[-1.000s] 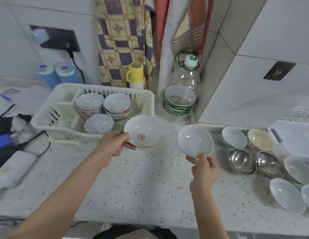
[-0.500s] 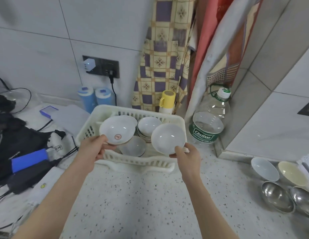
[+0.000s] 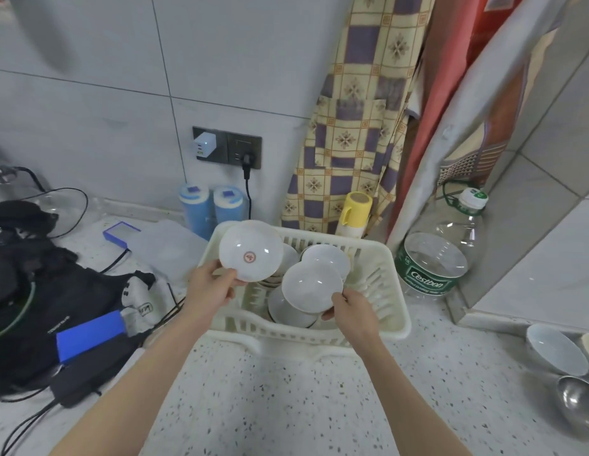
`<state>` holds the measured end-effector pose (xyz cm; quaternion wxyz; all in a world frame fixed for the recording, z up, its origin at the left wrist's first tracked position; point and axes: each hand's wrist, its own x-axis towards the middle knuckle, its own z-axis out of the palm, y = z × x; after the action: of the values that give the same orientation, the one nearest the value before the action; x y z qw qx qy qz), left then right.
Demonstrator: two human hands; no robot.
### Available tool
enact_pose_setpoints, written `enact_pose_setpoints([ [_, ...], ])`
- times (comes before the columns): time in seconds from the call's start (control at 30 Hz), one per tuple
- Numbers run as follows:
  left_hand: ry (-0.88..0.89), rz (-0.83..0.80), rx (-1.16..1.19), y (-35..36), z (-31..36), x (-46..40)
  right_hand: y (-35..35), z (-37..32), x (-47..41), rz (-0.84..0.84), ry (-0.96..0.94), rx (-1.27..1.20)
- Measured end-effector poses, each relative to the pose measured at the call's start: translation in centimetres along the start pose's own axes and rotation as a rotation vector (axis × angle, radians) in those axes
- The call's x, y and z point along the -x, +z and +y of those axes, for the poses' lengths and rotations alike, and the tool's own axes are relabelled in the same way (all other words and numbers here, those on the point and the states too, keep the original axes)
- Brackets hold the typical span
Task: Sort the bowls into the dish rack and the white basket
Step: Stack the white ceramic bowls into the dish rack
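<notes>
My left hand (image 3: pixel 211 287) pinches the rim of a white bowl with a red emblem (image 3: pixel 250 251), held tilted over the back left of the white basket (image 3: pixel 390 307). A plain white bowl (image 3: pixel 311 286) is pinched at its lower rim by my right hand (image 3: pixel 350 312), over the basket's middle. Under the two held bowls, stacked white bowls (image 3: pixel 329 258) and a single one (image 3: pixel 285 311) sit inside the basket. At the right edge of the counter a white bowl (image 3: pixel 554 348) and a steel bowl (image 3: pixel 579 401) lie loose. The dish rack is out of view.
A large clear water bottle (image 3: pixel 441 251) stands right of the basket, a yellow cup (image 3: pixel 355 210) and two blue containers (image 3: pixel 209 205) behind it. Black bags, cables and a blue box (image 3: pixel 89 334) crowd the left. Speckled counter (image 3: pixel 270 399) spreads in front.
Both hands carried their bowls left from over the bare counter to above the basket. My view swung left, so most of the loose bowls on the right left the frame.
</notes>
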<state>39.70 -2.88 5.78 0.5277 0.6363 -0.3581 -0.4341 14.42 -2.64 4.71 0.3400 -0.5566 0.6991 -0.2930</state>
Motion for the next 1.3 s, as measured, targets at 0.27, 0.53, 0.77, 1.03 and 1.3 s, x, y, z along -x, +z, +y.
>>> enact_pose_setpoints([
  [0.27, 0.042, 0.076, 0.122, 1.2, -1.6, -1.3, 1.6, 0.1, -1.1, -0.048, 0.015, 0.151],
  [0.53, 0.091, 0.089, 0.102, 1.3, -2.2, -1.2, 2.3, 0.4, -1.6, -0.086, 0.040, 0.313],
  [0.77, 0.097, 0.133, 0.068, 1.6, -2.4, -1.3, 2.6, 1.1, -1.9, -0.091, 0.056, 0.376],
  [1.03, 0.080, 0.179, 0.022, 2.1, -2.2, -1.3, 2.4, 0.8, -2.1, -0.190, 0.127, 0.333],
  [1.3, 0.130, 0.131, -0.090, 2.3, -2.2, -0.9, 2.4, 0.8, -2.7, -0.299, 0.197, 0.271],
])
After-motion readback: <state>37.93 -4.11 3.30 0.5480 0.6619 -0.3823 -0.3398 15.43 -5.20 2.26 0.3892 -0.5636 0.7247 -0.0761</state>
